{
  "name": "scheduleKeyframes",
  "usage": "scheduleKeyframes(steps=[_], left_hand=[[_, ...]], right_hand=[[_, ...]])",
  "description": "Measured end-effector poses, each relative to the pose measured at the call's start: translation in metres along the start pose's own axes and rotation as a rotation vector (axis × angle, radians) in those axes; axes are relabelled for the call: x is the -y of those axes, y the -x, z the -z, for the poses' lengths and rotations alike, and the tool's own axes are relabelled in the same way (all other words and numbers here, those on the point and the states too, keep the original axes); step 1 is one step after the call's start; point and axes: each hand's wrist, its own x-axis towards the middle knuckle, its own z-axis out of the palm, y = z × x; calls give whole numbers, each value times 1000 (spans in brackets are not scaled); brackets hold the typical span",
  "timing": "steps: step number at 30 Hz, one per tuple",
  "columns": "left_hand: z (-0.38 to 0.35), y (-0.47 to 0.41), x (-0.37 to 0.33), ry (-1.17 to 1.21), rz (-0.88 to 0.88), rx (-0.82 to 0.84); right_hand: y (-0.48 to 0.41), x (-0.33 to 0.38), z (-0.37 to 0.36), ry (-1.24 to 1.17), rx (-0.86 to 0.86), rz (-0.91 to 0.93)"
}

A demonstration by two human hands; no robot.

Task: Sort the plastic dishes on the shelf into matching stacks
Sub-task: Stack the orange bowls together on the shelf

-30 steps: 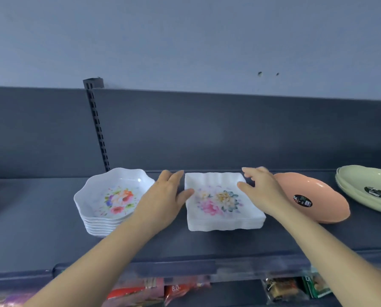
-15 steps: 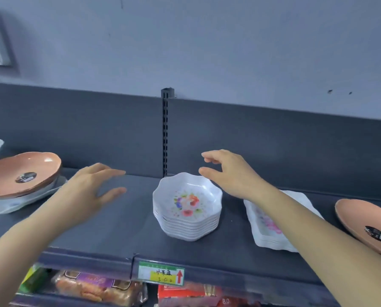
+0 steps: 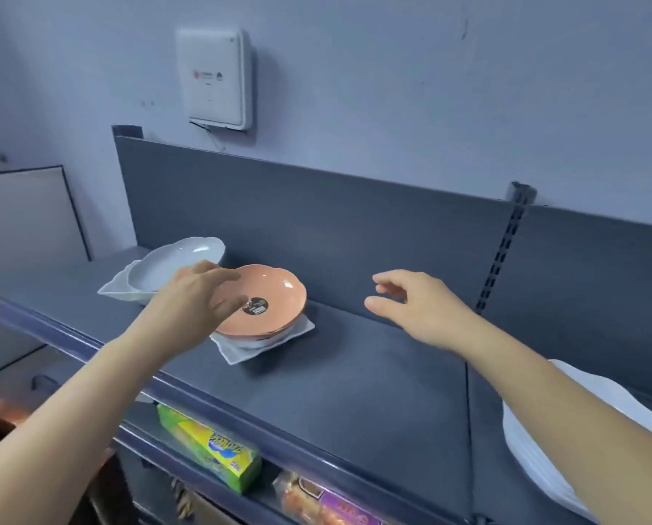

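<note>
A peach-coloured dish (image 3: 275, 293) with a dark round sticker sits on top of a white square dish (image 3: 241, 348) on the dark shelf (image 3: 354, 377). My left hand (image 3: 195, 301) hovers over the peach dish's left rim, fingers spread, holding nothing. My right hand (image 3: 415, 305) is open in the air to the right of that pile, apart from it. Further left a white scalloped bowl (image 3: 176, 259) rests on another white square dish (image 3: 121, 289). A stack of white dishes (image 3: 536, 445) shows at the right edge, partly hidden by my right forearm.
A dark back panel (image 3: 354, 229) runs behind the shelf, with a slotted upright (image 3: 506, 244) at the right. A white box (image 3: 214, 77) is mounted on the wall above. Packaged goods, including a green and yellow pack (image 3: 210, 452), lie on the shelf below.
The view has swung left along the shelf. Both hands left the floral square dish and moved left; my left hand is now over the peach dish, which has come to the middle.
</note>
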Motion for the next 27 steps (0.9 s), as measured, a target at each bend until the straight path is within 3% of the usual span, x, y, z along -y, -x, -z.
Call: scheduleKeyframes(steps=[7, 12, 18, 23, 27], left_hand=[[-32, -29, 73, 99, 148, 69], [-54, -41, 89, 246, 284, 103], [-73, -55, 102, 571, 554, 142], [-84, -58, 104, 641, 591, 172], [-81, -59, 96, 724, 568, 99]], right_hand=[[-61, 19, -77, -57, 99, -194], [-96, 6, -118, -283, 148, -334], [-133, -4, -144, -431, 74, -412], [-147, -6, -154, -484, -12, -478], [-147, -5, -154, -521, -64, -456]])
